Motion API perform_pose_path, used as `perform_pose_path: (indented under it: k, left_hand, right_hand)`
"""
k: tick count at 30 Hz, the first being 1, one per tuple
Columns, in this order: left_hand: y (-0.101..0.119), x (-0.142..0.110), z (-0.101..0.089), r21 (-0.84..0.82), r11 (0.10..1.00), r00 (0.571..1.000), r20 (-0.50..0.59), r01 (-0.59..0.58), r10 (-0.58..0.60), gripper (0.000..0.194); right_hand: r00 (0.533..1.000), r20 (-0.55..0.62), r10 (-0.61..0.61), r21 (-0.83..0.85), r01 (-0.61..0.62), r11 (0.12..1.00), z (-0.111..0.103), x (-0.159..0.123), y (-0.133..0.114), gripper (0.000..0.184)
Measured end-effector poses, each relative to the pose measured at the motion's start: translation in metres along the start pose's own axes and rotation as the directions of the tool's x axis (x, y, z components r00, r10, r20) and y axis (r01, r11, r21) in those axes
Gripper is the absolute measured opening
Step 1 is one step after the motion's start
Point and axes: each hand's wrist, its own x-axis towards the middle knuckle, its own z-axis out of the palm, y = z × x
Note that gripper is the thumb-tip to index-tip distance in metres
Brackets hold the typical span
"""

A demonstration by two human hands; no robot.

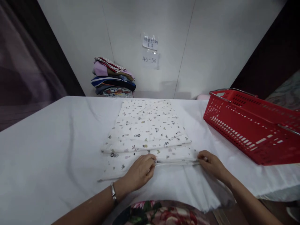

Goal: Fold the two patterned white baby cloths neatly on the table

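Note:
A white cloth with small printed plants and shapes (147,122) lies flat and layered in front of me, with a fold running across its nearer part. My left hand (142,170), with a silver band on the wrist, grips the cloth's near edge around its middle. At the right end of that same edge, my right hand (211,164) pinches the corner between thumb and fingers. Between the two hands the edge is drawn straight and slightly raised. The left near corner rests on the table, untouched.
A red perforated basket (248,131) with metal handles stands on the right of the white-covered table (47,150). Against the back wall is a stack of folded clothes (113,78). Paper notes (150,51) are taped to the wall.

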Motion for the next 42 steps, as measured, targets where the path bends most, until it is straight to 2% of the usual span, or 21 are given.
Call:
perform_pose_path:
  k: [2, 3, 7, 10, 13, 16, 21, 24, 26, 28, 31, 36, 42]
  left_hand:
    - [-0.001, 0.006, -0.003, -0.046, 0.998, 0.999, 0.013, 0.051, -0.051, 0.013]
    - [-0.001, 0.010, -0.005, -0.062, 0.995, 0.997, 0.019, 0.073, -0.072, 0.013]
    - [-0.002, 0.022, -0.010, -0.099, 0.990, 0.994, 0.028, 0.105, -0.102, 0.013]
    - [-0.002, 0.026, -0.011, -0.117, 0.987, 0.994, 0.026, 0.106, -0.104, 0.013]
    - [-0.002, 0.026, -0.012, -0.130, 0.985, 0.993, 0.029, 0.116, -0.113, 0.013]
    - [-0.002, 0.025, -0.013, -0.144, 0.982, 0.992, 0.024, 0.125, -0.122, 0.013]
    - [-0.002, 0.021, -0.012, -0.069, 0.994, 0.996, 0.037, 0.089, -0.087, 0.008]
    - [0.000, 0.017, -0.008, 0.061, 0.998, 0.997, 0.083, -0.005, -0.001, 0.022]
    - [0.002, 0.014, -0.004, 0.153, 0.986, 0.994, 0.101, -0.061, 0.045, 0.013]
    - [0.003, 0.011, -0.002, 0.231, 0.969, 0.994, 0.088, -0.090, 0.072, 0.005]
    - [0.006, 0.005, -0.001, 0.306, 0.943, 0.992, 0.050, -0.128, 0.118, 0.015]
    - [0.010, -0.002, -0.005, 0.352, 0.917, 0.982, 0.034, -0.186, 0.186, 0.020]
    - [0.012, -0.003, -0.003, 0.332, 0.923, 0.979, 0.024, -0.197, 0.200, 0.024]
  right_hand:
    - [0.977, -0.082, -0.196, -0.142, 0.183, 0.973, 0.005, -0.001, -0.011, 0.024]
    - [0.956, -0.088, -0.281, -0.180, 0.262, 0.948, 0.008, -0.002, -0.020, 0.029]
    - [0.865, 0.061, -0.497, -0.165, 0.500, 0.850, 0.031, 0.001, -0.058, 0.030]
    - [0.811, 0.115, -0.574, -0.189, 0.585, 0.788, 0.053, 0.011, -0.075, 0.029]
    - [0.788, 0.100, -0.608, -0.232, 0.612, 0.756, 0.070, 0.025, -0.078, 0.021]
    - [0.761, 0.097, -0.641, -0.247, 0.642, 0.726, 0.076, 0.032, -0.078, 0.018]
    - [0.753, 0.061, -0.656, -0.195, 0.653, 0.732, 0.071, 0.027, -0.082, 0.017]
    - [0.743, 0.047, -0.667, -0.207, 0.661, 0.721, 0.070, 0.020, -0.080, 0.016]
    - [0.744, 0.042, -0.667, -0.226, 0.658, 0.719, 0.071, 0.017, -0.078, 0.016]
    - [0.750, 0.025, -0.661, -0.246, 0.645, 0.723, 0.071, 0.015, -0.076, 0.017]
    - [0.744, 0.011, -0.668, -0.274, 0.645, 0.713, 0.069, 0.012, -0.077, 0.020]
    - [0.715, 0.043, -0.698, -0.316, 0.672, 0.670, 0.069, 0.009, -0.080, 0.019]
    - [0.718, 0.046, -0.695, -0.358, 0.661, 0.659, 0.073, 0.005, -0.080, 0.021]
